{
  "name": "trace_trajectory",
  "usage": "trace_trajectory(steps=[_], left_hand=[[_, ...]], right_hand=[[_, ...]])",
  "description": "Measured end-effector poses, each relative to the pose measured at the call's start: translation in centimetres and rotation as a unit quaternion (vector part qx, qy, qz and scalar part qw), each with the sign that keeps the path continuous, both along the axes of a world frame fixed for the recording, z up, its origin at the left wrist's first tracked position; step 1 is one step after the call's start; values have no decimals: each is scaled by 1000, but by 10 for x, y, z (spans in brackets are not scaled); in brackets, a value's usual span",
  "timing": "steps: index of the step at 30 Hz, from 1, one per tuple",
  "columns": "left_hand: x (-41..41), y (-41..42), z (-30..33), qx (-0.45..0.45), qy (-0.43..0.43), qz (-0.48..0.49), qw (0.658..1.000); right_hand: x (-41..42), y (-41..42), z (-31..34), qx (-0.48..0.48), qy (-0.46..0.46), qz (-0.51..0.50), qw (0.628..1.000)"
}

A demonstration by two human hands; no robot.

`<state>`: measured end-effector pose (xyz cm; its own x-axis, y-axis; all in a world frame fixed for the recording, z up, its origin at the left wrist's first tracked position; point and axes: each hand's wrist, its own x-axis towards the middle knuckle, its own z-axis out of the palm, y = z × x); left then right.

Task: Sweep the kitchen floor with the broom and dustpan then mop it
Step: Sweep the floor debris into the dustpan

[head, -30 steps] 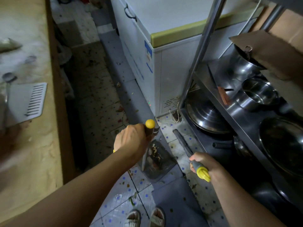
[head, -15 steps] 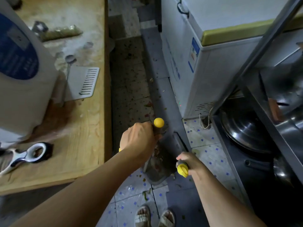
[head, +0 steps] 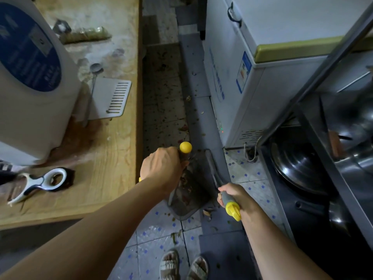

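Note:
My left hand (head: 161,168) grips the upright dustpan handle just below its yellow ball end (head: 185,147). Beneath it the dark grey dustpan (head: 191,195) rests on the tiled floor with leaf scraps and crumbs inside. To its right, my right hand (head: 236,191) holds the grey broom handle (head: 227,199) near its yellow cap. The broom shaft (head: 212,166) runs forward along the dustpan's right edge; its bristles are hidden. Dirt specks litter the floor (head: 165,110) ahead.
A wooden table (head: 113,158) on the left carries a white appliance (head: 30,77), a slotted spatula (head: 113,98) and scissors (head: 40,182). A white chest freezer (head: 242,77) and a steel rack with pots (head: 302,168) close off the right. My sandalled feet (head: 169,263) stand below.
The view has swung left, bringing the table and appliance in. My right hand drew the broom in against the dustpan's side. My left hand kept its hold on the dustpan handle.

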<state>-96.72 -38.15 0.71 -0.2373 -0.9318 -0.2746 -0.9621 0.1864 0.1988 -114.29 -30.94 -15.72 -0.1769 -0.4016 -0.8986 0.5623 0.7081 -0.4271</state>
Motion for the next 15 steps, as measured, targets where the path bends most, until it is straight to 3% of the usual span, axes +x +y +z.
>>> trace_trajectory(steps=[15], left_hand=[[17, -8, 10, -14, 35, -45, 998]], right_hand=[[42, 73, -19, 64, 0, -120, 991]])
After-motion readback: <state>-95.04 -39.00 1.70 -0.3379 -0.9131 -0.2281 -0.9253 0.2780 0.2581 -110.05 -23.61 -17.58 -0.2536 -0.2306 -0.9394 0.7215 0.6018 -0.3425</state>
